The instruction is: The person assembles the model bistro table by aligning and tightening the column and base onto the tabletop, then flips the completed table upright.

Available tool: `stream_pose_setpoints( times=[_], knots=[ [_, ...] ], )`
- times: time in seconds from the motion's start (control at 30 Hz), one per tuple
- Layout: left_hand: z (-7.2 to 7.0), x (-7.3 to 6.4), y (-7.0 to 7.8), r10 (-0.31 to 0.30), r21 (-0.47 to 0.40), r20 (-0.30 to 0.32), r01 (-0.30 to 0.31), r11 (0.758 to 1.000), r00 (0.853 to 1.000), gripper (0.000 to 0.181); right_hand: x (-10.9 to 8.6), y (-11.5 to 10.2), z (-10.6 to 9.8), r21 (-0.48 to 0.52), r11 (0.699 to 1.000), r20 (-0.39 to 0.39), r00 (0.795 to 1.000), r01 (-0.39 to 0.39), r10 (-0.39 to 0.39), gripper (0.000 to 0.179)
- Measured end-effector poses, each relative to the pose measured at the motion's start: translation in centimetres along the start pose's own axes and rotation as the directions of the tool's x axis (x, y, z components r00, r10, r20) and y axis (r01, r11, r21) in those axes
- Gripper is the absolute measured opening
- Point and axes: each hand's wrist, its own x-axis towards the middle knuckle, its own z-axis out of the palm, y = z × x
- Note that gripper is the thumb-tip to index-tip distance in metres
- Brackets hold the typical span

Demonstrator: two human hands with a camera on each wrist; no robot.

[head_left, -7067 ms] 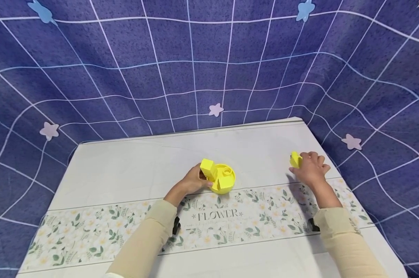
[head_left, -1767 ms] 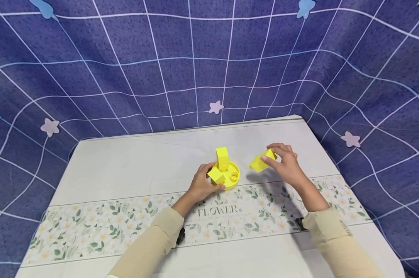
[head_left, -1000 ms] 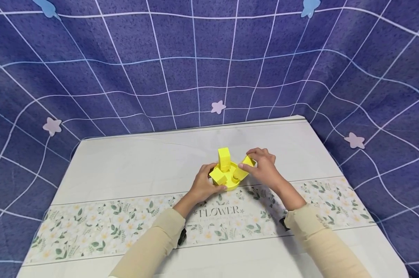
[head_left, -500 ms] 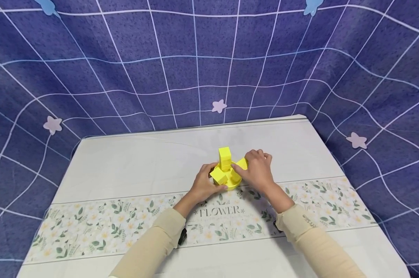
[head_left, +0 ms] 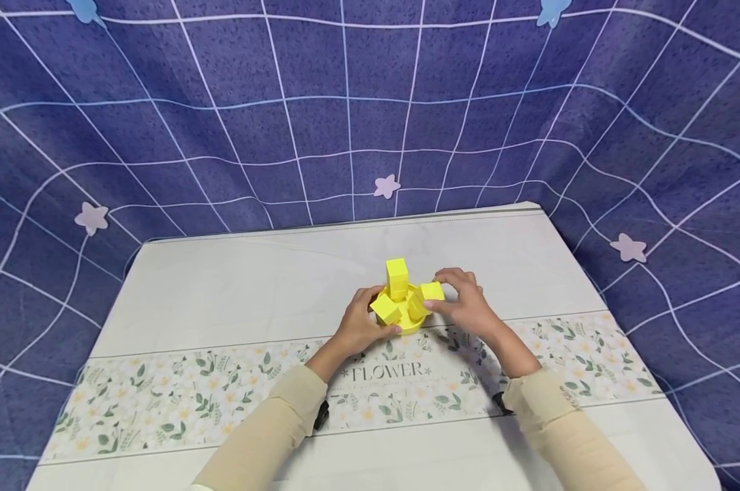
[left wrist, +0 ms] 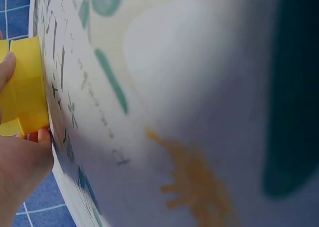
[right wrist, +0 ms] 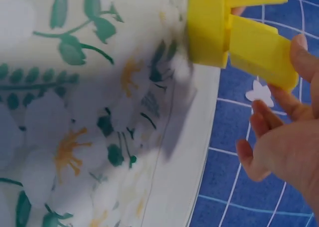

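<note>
A round yellow base [head_left: 411, 329] with a low rim sits on the table near the lettering. My left hand [head_left: 359, 326] grips its left side, thumb in front and fingers behind. Three yellow blocks rise from the base: a tall upright one [head_left: 397, 276] at the back, a tilted one [head_left: 385, 309] at the left, and a right block [head_left: 419, 304]. My right hand [head_left: 469, 307] pinches this right block near its top. In the right wrist view, thumb and forefinger hold the outer end of the block [right wrist: 261, 52], which leans outward from the base [right wrist: 207, 30]; the other fingers are curled free.
The table has a white cover [head_left: 271, 279] with a floral band [head_left: 179, 402] across its middle. A blue grid-patterned curtain [head_left: 370, 123] with stars hangs behind it and along both sides.
My right hand has brought the third block from the far right onto the base's ring. Over the last half second the block has turned and my fingers have eased back. The left hand keeps its hold.
</note>
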Motion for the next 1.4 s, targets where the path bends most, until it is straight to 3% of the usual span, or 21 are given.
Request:
stream_pose_setpoints(
  times=[0.13,0.27,0.5,0.6,0.77,0.97,1.07,1.2,1.33,1.4],
  knots=[
    [-0.1,0.0,0.1,0.003,0.003,0.005,-0.003,1.0,1.0,0.087,0.0,0.2,0.9,-0.1,0.995,-0.049,0.999,0.016,-0.021,0.048],
    [-0.1,0.0,0.2,-0.003,0.005,0.008,0.003,1.0,1.0,0.087,-0.2,0.1,1.0,-0.18,0.983,-0.002,1.0,0.026,-0.026,0.054],
    [0.0,0.1,0.2,-0.034,0.02,0.005,0.034,0.999,0.999,0.087,-0.7,0.7,-0.9,-0.052,0.991,0.132,0.984,0.127,-0.119,0.058],
    [0.0,0.1,0.2,-0.033,0.021,0.002,0.033,0.999,0.999,0.087,-0.7,1.1,-1.3,-0.012,0.986,0.149,0.976,0.165,-0.162,0.052],
    [0.0,0.1,0.2,-0.02,0.024,0.005,0.02,1.0,1.0,0.087,-0.4,1.0,0.1,-0.057,0.986,0.05,0.987,0.158,-0.155,0.041],
    [-0.1,0.0,0.3,-0.024,0.039,0.008,0.023,0.999,1.0,0.088,-0.6,0.2,2.6,-0.2,0.967,-0.018,0.986,0.158,-0.164,0.05],
    [-0.1,0.0,0.5,-0.026,0.032,0.011,0.026,0.999,1.0,0.088,-0.7,0.1,2.7,-0.2,0.962,-0.026,0.98,0.186,-0.195,0.053],
    [-0.1,0.0,0.5,-0.034,0.018,0.012,0.034,0.999,0.999,0.087,-0.7,-0.3,1.5,-0.131,0.957,0.044,0.966,0.258,-0.254,0.06],
    [-0.1,0.1,0.4,-0.042,0.02,0.011,0.042,0.999,0.999,0.087,-0.3,-0.6,0.2,-0.084,0.957,0.134,0.955,0.277,-0.264,0.049],
    [-0.1,0.1,0.5,-0.043,0.019,0.016,0.042,0.999,0.999,0.087,0.0,-0.7,-0.1,-0.093,0.958,0.142,0.955,0.273,-0.259,0.046]
  ],
)
